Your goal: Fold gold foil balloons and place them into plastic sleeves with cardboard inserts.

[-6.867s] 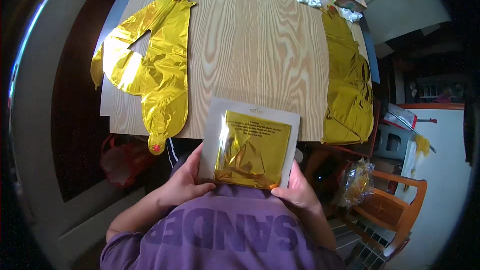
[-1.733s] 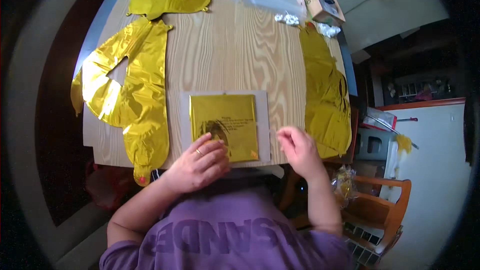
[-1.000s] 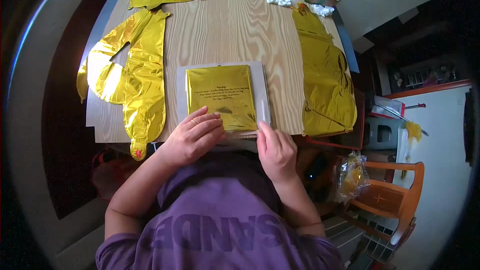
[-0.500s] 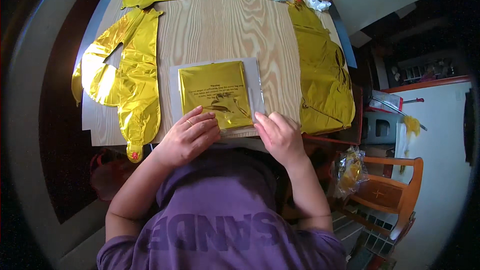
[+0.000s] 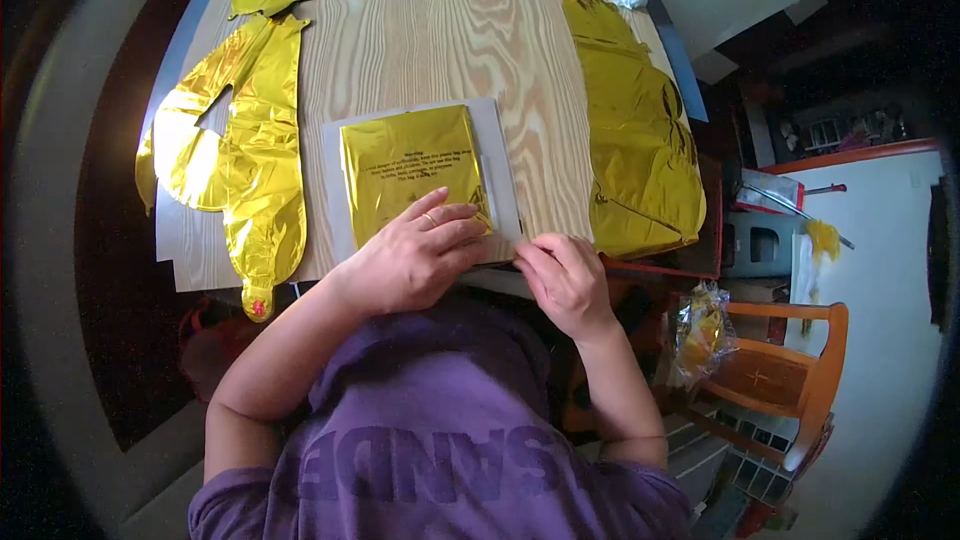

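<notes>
Our left hand (image 5: 408, 260), fingers loosely spread, now reaches farther toward three o'clock over the gold packet (image 5: 410, 165) – likely steadying it; at four, our right hand (image 5: 567, 285) pinches (on what, we can't tell).

A ringed left hand (image 5: 420, 255) is resting its fingers on the near part of a flat golden foil packet (image 5: 405, 145) with a pale border, while the right hand (image 5: 565, 285) is holding thumb and forefinger close together at its near right corner; whether they are gripping it is unclear. Crumpled golden foil pieces are lying left of the left hand (image 5: 265, 160) and beyond the right (image 5: 640, 130), all sharing a wooden table (image 5: 420, 50).
</notes>
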Demonstrator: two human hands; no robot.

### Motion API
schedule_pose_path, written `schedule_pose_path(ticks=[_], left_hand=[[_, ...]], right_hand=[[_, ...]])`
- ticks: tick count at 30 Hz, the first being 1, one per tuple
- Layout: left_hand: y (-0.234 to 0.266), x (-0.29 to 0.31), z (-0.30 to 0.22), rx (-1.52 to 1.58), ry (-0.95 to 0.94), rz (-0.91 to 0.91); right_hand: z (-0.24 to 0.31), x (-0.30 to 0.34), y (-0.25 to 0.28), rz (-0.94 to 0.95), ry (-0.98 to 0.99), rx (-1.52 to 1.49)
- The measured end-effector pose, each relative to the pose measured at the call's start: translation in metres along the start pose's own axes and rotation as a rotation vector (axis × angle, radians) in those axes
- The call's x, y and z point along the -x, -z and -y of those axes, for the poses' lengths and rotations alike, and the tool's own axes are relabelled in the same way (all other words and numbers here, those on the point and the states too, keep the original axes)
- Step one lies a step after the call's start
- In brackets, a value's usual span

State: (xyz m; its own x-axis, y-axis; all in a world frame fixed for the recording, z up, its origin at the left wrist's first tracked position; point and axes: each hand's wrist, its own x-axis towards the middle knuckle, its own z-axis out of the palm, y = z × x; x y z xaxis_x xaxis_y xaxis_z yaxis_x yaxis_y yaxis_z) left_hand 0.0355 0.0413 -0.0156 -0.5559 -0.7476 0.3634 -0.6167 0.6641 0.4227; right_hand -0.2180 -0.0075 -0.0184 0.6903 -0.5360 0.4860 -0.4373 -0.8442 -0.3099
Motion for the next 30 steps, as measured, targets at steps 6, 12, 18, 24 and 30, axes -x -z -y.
schedule_pose_path(ticks=[6, 12, 18, 24, 30], left_hand=[[0.001, -0.002, 0.007, 0.04, 0.001, 0.006], [0.0, 0.001, 0.008, 0.046, -0.014, 0.008], [0.001, 0.002, 0.009, 0.069, -0.007, 0.03], [0.005, 0.0, 0.005, -0.009, -0.026, 0.009], [0.001, 0.004, 0.007, 0.044, -0.023, 0.037]], right_hand=[[-0.002, 0.001, 0.001, 0.036, 0.096, 0.058], [0.003, 0.004, 0.001, 0.155, 0.134, 0.074], [0.039, 0.021, 0.009, 0.194, 0.105, -0.292], [0.005, -0.011, 0.017, 0.151, 0.008, -0.033], [0.006, -0.005, 0.01, 0.182, 0.118, 0.04]])
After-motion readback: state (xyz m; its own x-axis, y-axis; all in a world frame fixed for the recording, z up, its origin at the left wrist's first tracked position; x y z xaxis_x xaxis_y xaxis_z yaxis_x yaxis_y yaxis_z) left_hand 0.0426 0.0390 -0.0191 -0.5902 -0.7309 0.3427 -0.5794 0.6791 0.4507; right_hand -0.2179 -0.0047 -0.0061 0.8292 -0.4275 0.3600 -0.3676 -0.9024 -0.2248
